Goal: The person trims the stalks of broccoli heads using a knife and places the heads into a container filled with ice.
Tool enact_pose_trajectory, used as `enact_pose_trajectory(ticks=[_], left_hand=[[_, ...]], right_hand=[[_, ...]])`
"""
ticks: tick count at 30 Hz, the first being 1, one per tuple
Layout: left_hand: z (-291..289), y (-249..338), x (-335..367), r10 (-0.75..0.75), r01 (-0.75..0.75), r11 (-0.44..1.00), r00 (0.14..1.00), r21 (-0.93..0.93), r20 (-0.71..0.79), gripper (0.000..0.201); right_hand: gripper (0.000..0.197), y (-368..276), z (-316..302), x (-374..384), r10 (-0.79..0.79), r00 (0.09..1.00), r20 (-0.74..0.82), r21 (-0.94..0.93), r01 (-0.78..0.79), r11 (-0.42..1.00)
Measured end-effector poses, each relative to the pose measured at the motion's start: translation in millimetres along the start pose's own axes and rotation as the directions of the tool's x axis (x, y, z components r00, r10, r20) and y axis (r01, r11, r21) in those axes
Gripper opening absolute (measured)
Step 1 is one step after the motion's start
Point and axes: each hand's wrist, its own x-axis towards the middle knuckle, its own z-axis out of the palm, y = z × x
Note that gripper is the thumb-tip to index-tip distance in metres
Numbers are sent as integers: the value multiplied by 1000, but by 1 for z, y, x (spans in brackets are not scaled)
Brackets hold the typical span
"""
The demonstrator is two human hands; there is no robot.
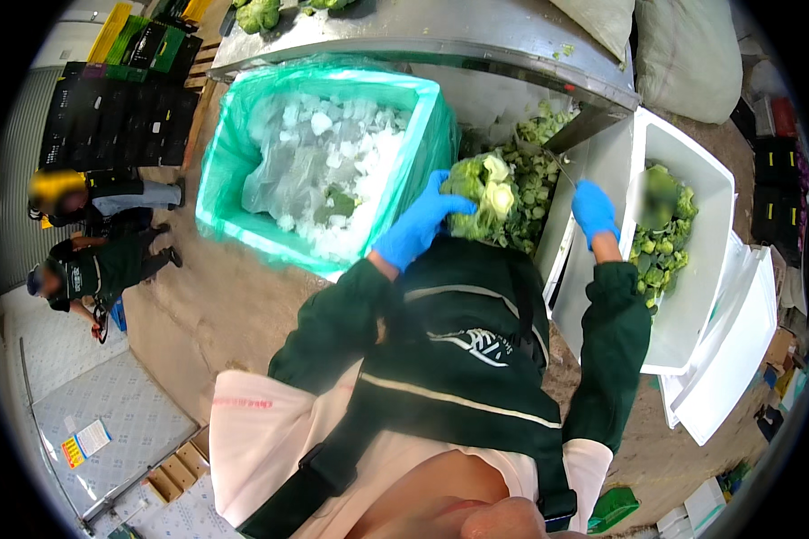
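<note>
My left hand point(418, 225), in a blue glove, grips a head of broccoli point(485, 193) by its side, stem end facing up, and holds it over a heap of green trimmings point(535, 189). My right hand point(593, 211), also gloved in blue, is closed on a knife point(559, 166) whose thin blade points up and left toward the broccoli. To the left of my left hand stands a box lined with green plastic point(229, 171), filled with ice chunks. Just right of my right hand is a white foam box point(692, 162) holding several broccoli heads.
A steel table point(440, 36) runs across the top with more broccoli on it. Grey sacks point(683, 54) lie at top right. White foam lids point(737, 350) lean at the right. Two people point(99, 234) crouch at the left near black crates point(117, 117).
</note>
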Motion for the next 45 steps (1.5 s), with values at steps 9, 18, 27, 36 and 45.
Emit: enact_pose_trajectory(ticks=[9,18,27,36,45], left_hand=[[6,15,-7,666,-539,679,737,498,-110,79],[17,23,-31,716,-587,545,698,598,33,81],[10,20,-28,813,-649,393,577,652,85,84],[37,19,-30,753,-782,582,621,222,216,110],[31,16,-15,156,-158,987,958,-9,241,86]], right_hand=[[44,-106,-81,-49,-135,984,-116,47,142,989],[37,-73,-62,-20,92,988,126,-44,-87,995],[34,-106,-76,-45,-84,995,-46,90,88,992],[40,-108,-122,-27,-54,967,247,969,-246,27],[28,-97,-113,-28,-200,966,-164,921,223,321]])
